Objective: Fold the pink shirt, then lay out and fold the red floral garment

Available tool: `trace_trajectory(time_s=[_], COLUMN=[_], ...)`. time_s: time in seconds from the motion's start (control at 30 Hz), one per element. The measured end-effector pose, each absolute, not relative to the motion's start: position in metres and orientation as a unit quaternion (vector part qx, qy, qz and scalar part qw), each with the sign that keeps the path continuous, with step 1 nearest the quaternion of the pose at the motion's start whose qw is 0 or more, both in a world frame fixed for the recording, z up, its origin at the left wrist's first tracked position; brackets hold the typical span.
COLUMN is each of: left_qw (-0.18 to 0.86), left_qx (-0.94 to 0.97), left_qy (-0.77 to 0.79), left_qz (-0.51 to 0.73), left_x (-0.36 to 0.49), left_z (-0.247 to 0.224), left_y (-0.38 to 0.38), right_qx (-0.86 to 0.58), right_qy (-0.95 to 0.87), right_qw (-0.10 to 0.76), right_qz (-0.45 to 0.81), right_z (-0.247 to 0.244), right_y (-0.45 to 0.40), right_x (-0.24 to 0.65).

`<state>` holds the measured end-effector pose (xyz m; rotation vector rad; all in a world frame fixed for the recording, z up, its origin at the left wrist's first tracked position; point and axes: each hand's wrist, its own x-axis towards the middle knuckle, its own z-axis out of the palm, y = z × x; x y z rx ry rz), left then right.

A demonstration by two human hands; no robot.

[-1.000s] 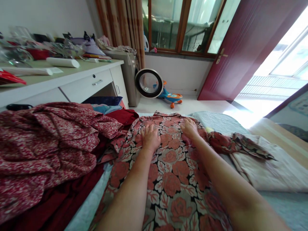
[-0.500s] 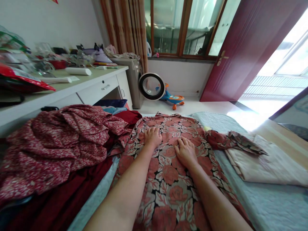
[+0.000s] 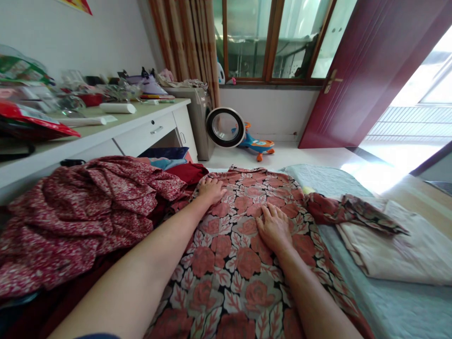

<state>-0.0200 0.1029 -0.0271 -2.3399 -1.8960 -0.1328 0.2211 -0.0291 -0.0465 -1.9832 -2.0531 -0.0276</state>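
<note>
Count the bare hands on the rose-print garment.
2: the left hand near the upper left edge of the rose-print garment, the right hand closer to the camera, right of its middle.

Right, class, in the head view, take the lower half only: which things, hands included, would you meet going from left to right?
Speckled cloth → left hand → right hand → cream cloth. The floral garment is left out, since it spreads beneath both hands.
</note>
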Motion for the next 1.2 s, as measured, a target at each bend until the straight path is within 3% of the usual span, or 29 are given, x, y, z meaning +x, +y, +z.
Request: trace_trajectory(time_s=[0.37,0.63,0.93,1.2], left_qw=[0.021,-0.046,-0.018,0.002], left_qx=[-0.679,-0.675,-0.706,-0.721], left_qy=[-0.732,-0.734,-0.702,-0.692], left_qz=[-0.059,-0.061,-0.095,-0.026], left_x=[-0.019,-0.016,-0.028,-0.016], left_z=[-0.004,-0.011,-0.023,-0.015], left_y=[0.183,0.192,0.199,0.209], right_qx=[-0.693,-0.698,-0.699,-0.699], right_qy=[-0.703,-0.697,-0.695,-0.694], right_qw=[0.160,0.165,0.167,0.167], right_qz=[-0.004,0.004,0.019,0.035], right_z=[-0.049,-0.046,-0.047,-0.045], right_y=[-0.028,-0.028,-0.027,-0.028], right_x=[0.221,0.219,0.220,0.221])
